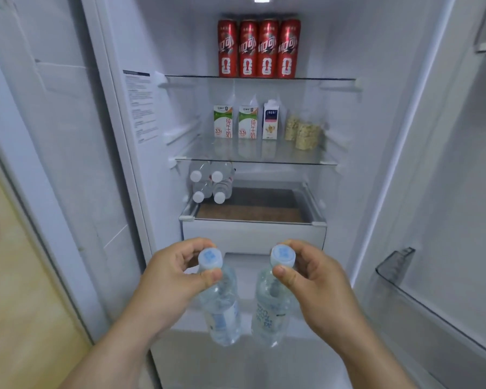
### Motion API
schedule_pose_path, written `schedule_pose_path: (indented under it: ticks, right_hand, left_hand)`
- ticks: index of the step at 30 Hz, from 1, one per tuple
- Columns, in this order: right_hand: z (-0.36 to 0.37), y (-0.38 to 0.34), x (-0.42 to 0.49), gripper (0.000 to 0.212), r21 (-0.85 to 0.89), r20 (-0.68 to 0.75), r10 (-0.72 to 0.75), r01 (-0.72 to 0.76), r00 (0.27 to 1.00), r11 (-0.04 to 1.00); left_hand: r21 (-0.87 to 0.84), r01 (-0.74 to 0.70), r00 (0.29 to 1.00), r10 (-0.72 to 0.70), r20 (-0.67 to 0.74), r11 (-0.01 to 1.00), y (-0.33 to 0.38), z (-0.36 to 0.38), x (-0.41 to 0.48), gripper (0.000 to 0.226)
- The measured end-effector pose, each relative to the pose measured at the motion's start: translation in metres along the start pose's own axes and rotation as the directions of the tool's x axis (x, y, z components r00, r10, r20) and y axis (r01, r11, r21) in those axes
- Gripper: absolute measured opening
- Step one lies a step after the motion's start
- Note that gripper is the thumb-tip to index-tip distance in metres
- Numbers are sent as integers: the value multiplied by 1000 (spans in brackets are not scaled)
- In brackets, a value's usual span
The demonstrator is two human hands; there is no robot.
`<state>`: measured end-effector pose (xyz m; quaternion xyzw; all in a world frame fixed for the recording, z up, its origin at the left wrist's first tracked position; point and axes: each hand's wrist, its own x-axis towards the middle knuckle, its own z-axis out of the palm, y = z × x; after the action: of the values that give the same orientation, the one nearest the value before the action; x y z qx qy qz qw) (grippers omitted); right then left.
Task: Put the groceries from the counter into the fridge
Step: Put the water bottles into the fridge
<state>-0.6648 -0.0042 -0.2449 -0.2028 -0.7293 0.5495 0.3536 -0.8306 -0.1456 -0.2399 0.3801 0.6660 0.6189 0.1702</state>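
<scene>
Open fridge (pixel 376 136) fills the head view, door bin (pixel 396 265) at right. Top shelf (pixel 320 78): four red cans (pixel 258 49) in a row, centre. Middle shelf (pixel 264 160): three cartons (pixel 246 122), clear grain packs (pixel 306 134) just right of them. Bottom shelf (pixel 250 211), left edge: four stacked bottles (pixel 211 183) lying down, caps facing out. Left hand (pixel 166 279) pinches the left bottle (pixel 222 310) by its cap, fingers curled. Right hand (pixel 317 282) pinches the right bottle (pixel 270 310) likewise. Both hang upright, side by side, apart, in front of the drawer (pixel 253 234).
</scene>
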Motion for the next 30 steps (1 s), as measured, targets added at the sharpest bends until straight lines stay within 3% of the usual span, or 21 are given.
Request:
schedule_pose_path:
  ticks: [3,6,12,17,20,30]
  right_hand:
    - [-3,-1,15,36,8,-21,-21,21,1000,1000]
    - [-5,-3,28,31,-8,-42,-38,37,998,999]
    - [-5,-13,56,37,-21,-114,-83,81,990,996]
    - [-1,-18,80,34,-73,-150,-107,97,983,993]
    - [0,-14,98,34,-93,-180,-119,103,976,990]
    - [-1,56,149,21,-157,-322,-12,-41,947,987]
  left_hand:
    - [-171,50,997,-58,-44,984,-3,5,17,32]
    - [-219,48,996,-64,-69,974,-1,5,34,34]
    - [-219,-66,997,55,-58,973,11,5,66,29]
    - [-220,-105,993,91,-72,970,14,-2,102,45]
    - [-213,-117,993,117,-13,970,13,-5,123,36]
    - [-161,-78,995,87,47,984,-11,3,171,29]
